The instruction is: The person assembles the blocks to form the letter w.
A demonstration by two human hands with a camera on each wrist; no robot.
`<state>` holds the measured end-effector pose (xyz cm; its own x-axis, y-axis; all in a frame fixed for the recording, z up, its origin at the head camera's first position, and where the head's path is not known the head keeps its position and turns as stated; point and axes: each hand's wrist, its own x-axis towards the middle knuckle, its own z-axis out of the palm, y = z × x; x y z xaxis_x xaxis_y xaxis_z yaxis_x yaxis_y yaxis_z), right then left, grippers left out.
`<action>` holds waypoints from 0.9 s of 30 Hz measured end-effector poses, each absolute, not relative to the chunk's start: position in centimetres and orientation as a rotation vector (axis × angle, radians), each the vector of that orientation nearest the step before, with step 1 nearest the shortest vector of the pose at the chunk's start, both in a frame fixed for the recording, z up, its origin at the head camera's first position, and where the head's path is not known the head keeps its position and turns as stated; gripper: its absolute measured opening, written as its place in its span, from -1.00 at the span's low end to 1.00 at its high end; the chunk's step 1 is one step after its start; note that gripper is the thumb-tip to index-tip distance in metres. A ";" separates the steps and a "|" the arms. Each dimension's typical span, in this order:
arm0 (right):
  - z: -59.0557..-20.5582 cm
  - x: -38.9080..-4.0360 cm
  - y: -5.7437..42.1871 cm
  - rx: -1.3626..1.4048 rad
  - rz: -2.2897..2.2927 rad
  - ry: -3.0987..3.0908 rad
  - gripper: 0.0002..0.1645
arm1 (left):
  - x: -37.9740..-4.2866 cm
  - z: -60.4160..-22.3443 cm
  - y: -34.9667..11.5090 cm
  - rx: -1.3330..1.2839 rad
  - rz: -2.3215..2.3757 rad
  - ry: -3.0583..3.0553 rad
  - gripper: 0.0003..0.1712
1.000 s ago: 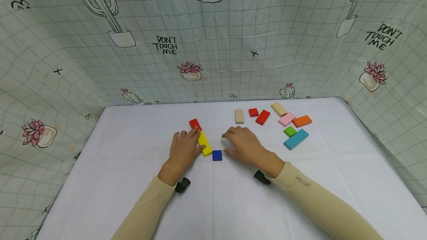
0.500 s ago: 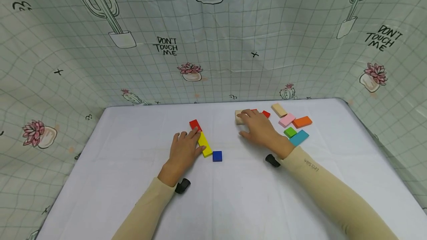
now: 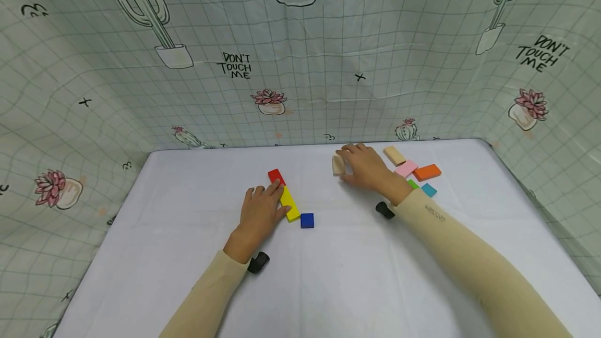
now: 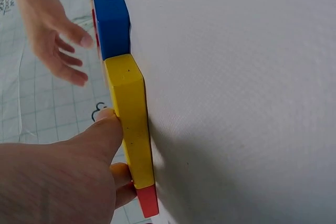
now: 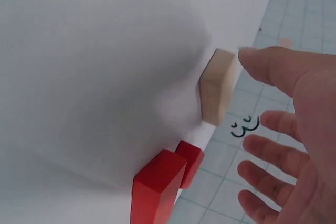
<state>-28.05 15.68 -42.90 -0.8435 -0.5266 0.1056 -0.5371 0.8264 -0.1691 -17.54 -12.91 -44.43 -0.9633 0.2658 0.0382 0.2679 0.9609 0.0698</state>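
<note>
My left hand [image 3: 258, 215] lies over a red block [image 3: 276, 176] and a longer yellow block [image 3: 289, 206], which meet end to end. Its thumb touches the yellow block and its fingers reach to where the two join, as the left wrist view also shows. A blue block [image 3: 307, 220] sits at the yellow one's near end. Further right, my right hand [image 3: 368, 168] hovers beside a tan wooden block [image 3: 338, 166], thumb and fingers spread. In the right wrist view, a gap shows between the fingers and the tan block [image 5: 217, 87].
Two red blocks [image 5: 157, 187] lie beneath my right hand, hidden in the head view. To its right are another tan block [image 3: 394, 155], a pink block [image 3: 406, 168], an orange block [image 3: 427, 172], a green block [image 3: 413, 184] and a turquoise block [image 3: 429, 190]. Patterned cloth [image 3: 300, 67] rises behind the table.
My right hand has moved away from beside the blue block, to the far right, and now hangs over the tan block. The left hand has kept its place on the yellow and red blocks.
</note>
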 end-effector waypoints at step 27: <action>-43.6 -29.8 15.6 0.950 0.281 -3.006 -0.36 | -17.4 -44.4 -12.9 -0.424 -0.143 -3.075 -0.30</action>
